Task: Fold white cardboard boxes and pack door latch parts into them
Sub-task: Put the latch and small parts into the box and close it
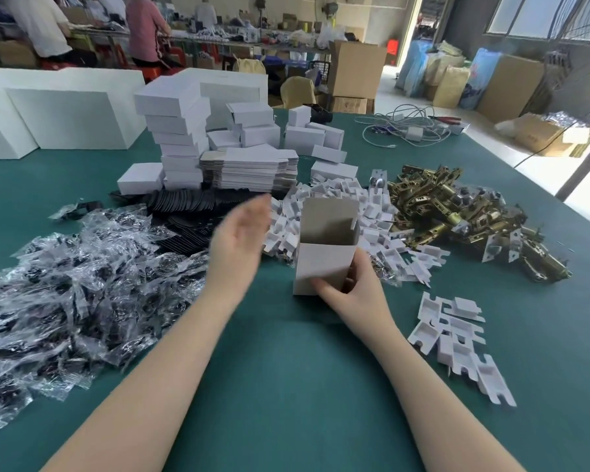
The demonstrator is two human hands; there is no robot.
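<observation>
The right hand [349, 284] grips the base of an upright, open-topped box [324, 253] on the green table [286, 386]; the left hand [242, 233], blurred and open, hovers beside it. Steadying the base should keep the mouth square for loading brass latches [457, 206]. Workshop benches stand behind.

A green table [286, 386] carries heaps of clear plastic packets [65, 284] at left, black discs [191, 206], stacked flat box blanks [252, 168], and folded white boxes [178, 131]. White inserts [457, 342] lie at right beside brass latches [457, 206]. White cables [406, 127] lie at the far edge.
</observation>
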